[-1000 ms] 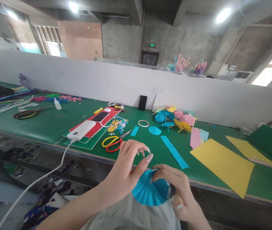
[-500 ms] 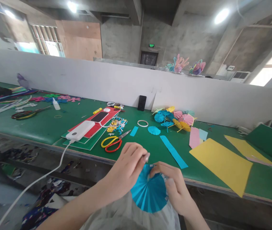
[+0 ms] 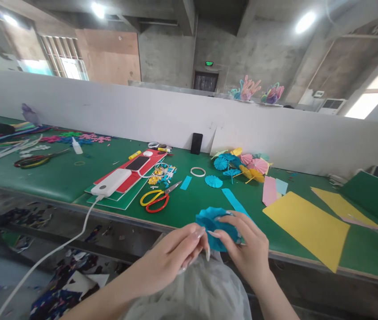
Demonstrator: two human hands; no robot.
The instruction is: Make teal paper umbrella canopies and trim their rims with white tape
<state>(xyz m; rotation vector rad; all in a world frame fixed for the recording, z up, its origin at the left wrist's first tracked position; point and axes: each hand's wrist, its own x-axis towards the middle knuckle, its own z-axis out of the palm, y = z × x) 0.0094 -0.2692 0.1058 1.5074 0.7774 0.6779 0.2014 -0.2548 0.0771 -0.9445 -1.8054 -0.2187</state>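
Observation:
Both my hands hold a pleated blue paper fan (image 3: 212, 222) just in front of the green table's near edge (image 3: 132, 218). My left hand (image 3: 175, 253) pinches its lower left side with thumb and fingers pressed together. My right hand (image 3: 247, 246) wraps around its right side, fingers curled over the folds. The paper is bunched and partly hidden by my fingers. A pale plastic bag (image 3: 195, 293) lies under my hands.
On the table lie yellow and red scissors (image 3: 157, 197), a white power bank (image 3: 111, 182) with its cable, a phone on red board (image 3: 138, 163), a blue paper strip (image 3: 233, 201), yellow sheets (image 3: 305, 226), small paper umbrellas (image 3: 242, 164) and a tape ring (image 3: 198, 171). A white partition (image 3: 175, 115) backs the table.
The blue paper was a flat open fan low by my lap. It has been lifted up and gathered into a crumpled bunch between my hands, and my left hand has dropped below it.

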